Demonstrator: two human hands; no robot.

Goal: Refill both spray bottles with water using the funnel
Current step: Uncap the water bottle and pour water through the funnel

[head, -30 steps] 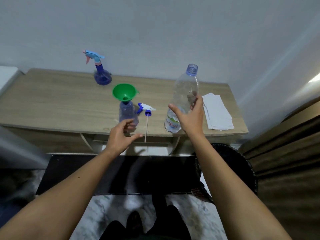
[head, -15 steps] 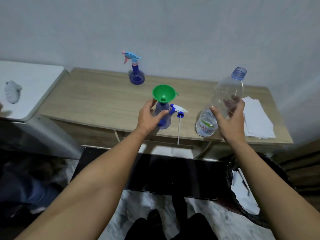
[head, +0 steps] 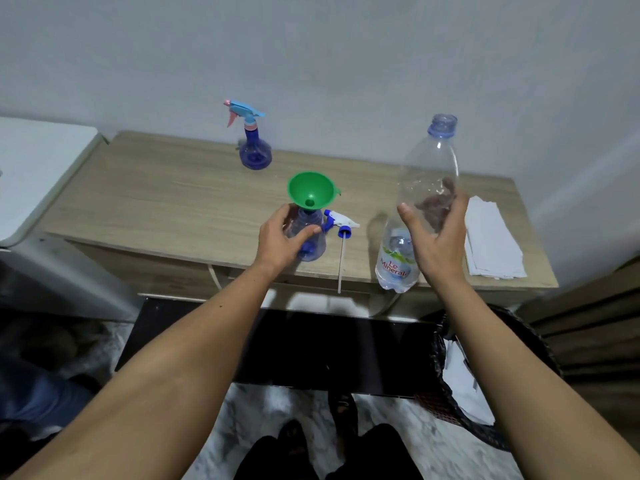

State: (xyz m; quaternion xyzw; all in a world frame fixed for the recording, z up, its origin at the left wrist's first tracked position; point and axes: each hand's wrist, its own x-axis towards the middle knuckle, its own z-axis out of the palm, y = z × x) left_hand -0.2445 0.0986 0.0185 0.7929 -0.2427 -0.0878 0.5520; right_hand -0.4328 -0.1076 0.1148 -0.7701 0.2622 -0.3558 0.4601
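A green funnel [head: 310, 188] sits in the neck of an open clear-blue spray bottle [head: 313, 242] near the table's front edge. My left hand [head: 282, 240] grips that bottle's body. Its white and blue spray head [head: 341, 225] lies just to the right, its dip tube hanging over the edge. My right hand [head: 434, 242] holds a large uncapped clear water bottle [head: 420, 188], upright and slightly tilted, lifted at the front right. A second blue spray bottle [head: 255, 152] with a light-blue and pink trigger stands capped at the back.
The wooden table [head: 166, 199] stands against a grey wall. Folded white paper towels [head: 488, 237] lie at its right end. A dark bin [head: 464, 372] with paper in it sits on the floor at the right. A white surface [head: 38, 168] adjoins the table's left.
My left hand moved from in front of the funnel bottle onto it and closed around its body. My right hand kept hold of the water bottle. The view shifted left.
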